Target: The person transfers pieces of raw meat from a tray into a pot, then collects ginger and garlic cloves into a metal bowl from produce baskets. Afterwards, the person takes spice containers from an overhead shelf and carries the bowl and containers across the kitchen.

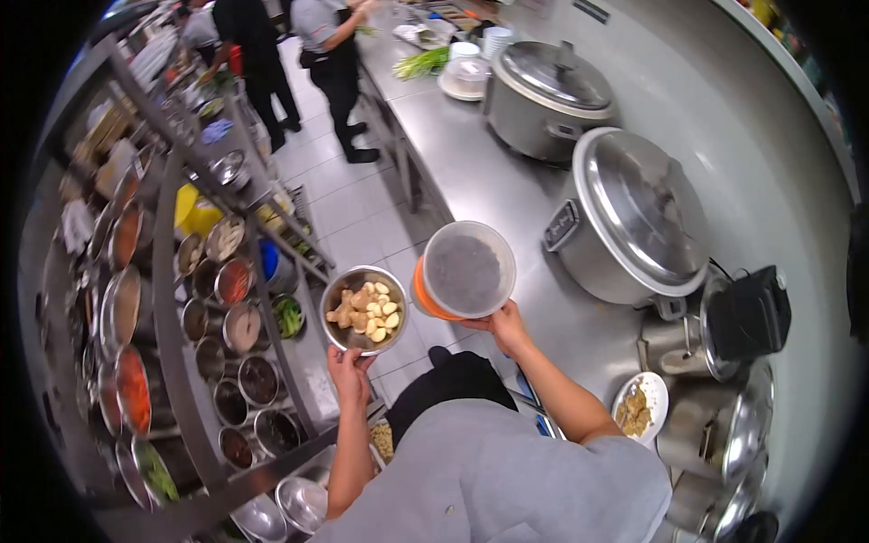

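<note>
My left hand (349, 373) grips the near rim of a round metal bowl (333, 340). Inside it lie pieces of ginger root (347, 311) on the left and peeled garlic cloves (385, 317) on the right. Held in my right hand (501, 328) is a round tub with a cloudy, translucent lid (463, 271); something dark shows through the lid. An orange side (425, 294) shows below it at the left, perhaps a second container underneath. The bowl and the tub are side by side in front of me, a small gap between them.
On the right, a steel counter (507, 204) carries two large rice cookers (554, 90), (634, 217) and a plate of food (640, 407). A rack (172, 271) with several metal pots stands left. Further off, people (330, 72) stand in the tiled aisle (348, 213).
</note>
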